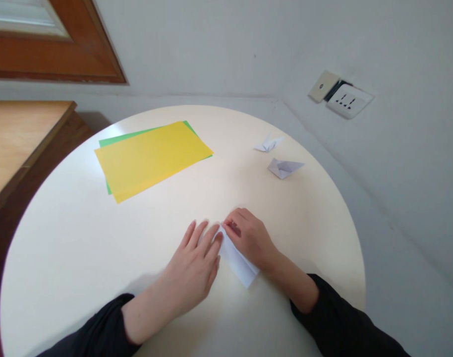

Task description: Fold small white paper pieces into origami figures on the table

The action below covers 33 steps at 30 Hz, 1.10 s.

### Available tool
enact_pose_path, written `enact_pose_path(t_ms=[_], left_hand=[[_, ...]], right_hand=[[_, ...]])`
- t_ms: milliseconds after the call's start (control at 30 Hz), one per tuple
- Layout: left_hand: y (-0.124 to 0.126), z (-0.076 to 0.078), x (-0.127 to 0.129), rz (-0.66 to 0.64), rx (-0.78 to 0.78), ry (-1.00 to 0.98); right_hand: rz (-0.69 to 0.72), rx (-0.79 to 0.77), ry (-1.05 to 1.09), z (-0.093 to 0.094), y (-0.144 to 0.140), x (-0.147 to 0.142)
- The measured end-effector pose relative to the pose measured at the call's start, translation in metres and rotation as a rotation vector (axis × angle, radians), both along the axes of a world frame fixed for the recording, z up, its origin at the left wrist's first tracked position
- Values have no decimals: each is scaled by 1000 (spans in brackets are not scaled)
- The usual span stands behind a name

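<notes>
Both forearms in dark sleeves reach in from about six o'clock and meet near the middle, the left hand (195,265) lying flat, palm down with fingers spread toward one o'clock, the right hand (251,238) curled, fingertips pointing toward ten o'clock.

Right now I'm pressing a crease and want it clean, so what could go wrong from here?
The white folded paper lies mostly under your right hand, so its edges may drift out of line unseen. Your left hand touches only its near edge, so the sheet might slide on the smooth round table. A sweeping sleeve could also knock the two small folded figures behind.
</notes>
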<state>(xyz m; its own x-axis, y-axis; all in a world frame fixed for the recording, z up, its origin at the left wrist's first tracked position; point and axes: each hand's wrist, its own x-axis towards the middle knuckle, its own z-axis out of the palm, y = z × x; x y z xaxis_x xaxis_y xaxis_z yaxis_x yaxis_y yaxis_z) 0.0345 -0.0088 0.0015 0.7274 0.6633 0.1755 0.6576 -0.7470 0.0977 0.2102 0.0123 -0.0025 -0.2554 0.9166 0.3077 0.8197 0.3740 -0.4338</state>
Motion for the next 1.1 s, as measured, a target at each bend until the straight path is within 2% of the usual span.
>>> enact_pose_path(t_ms=[100, 267, 700, 1100], left_hand=[[1, 2, -1, -12, -19, -11], [2, 3, 0, -18, -25, -17], [2, 0, -1, -35, -21, -34], [4, 1, -1, -40, -28, -41]], right_hand=[[122, 107, -22, -4, -2, 4], [218, 193, -98, -6, -3, 7], [213, 170, -5, -8, -4, 6], [300, 169, 158, -12, -6, 21]])
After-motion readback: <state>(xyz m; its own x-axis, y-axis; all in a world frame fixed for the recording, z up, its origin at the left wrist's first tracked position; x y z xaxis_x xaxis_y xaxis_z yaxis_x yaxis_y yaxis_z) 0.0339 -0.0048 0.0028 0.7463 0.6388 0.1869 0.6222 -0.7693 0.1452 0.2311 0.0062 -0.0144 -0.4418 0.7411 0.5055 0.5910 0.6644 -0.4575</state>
